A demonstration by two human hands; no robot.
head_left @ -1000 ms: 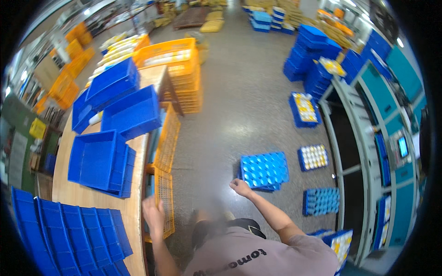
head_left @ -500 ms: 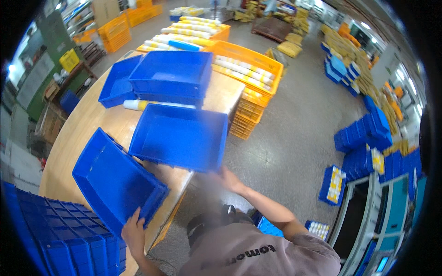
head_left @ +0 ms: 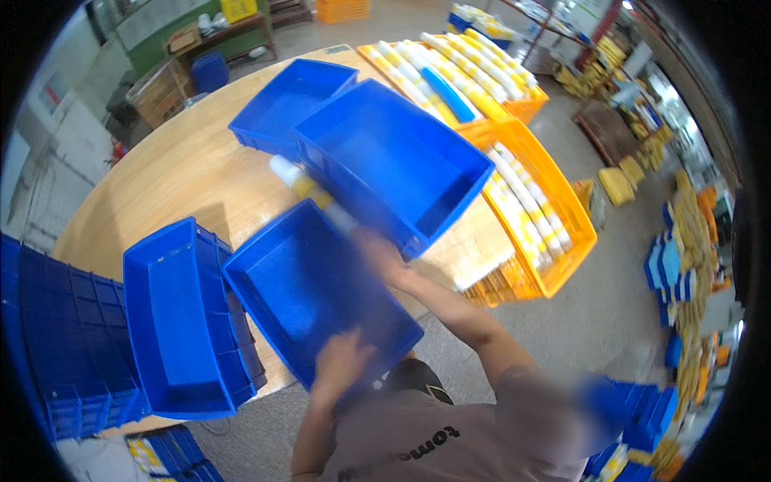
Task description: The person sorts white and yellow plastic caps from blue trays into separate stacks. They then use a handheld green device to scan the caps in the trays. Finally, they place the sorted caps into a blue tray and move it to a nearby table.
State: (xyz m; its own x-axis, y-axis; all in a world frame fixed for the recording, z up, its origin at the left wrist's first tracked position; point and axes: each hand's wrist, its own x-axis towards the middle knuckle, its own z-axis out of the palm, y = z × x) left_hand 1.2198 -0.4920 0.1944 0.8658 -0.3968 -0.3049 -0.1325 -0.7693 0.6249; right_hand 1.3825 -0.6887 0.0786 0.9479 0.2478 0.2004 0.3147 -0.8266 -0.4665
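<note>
A shallow blue bin [head_left: 301,281] lies at a slant across the near edge of the table. My left hand [head_left: 341,361] is over its near rim, fingers reaching inside and apparently closed on the rim; motion blurs them a little. A white-and-yellow roll [head_left: 309,189] lies along the bin's far side. Against the near end of this roll, between the bin and a stacked blue bin [head_left: 401,165], is my right hand [head_left: 377,253]. Its fingers are smeared, so their grip is unclear. Left of the slanted bin stands another blue bin [head_left: 177,321], touched by neither hand.
At the far left of the stacked bin is one more blue bin [head_left: 293,104]. Orange crates [head_left: 574,241] filled with white-and-yellow rolls border the table's right side. A tall stack of blue bins [head_left: 72,345] rises at the left. Wooden tabletop [head_left: 136,209] shows between them.
My left hand has left the left bin and moved right onto the slanted bin. My right hand has gone from that bin's near right corner to its far side. The view has turned.
</note>
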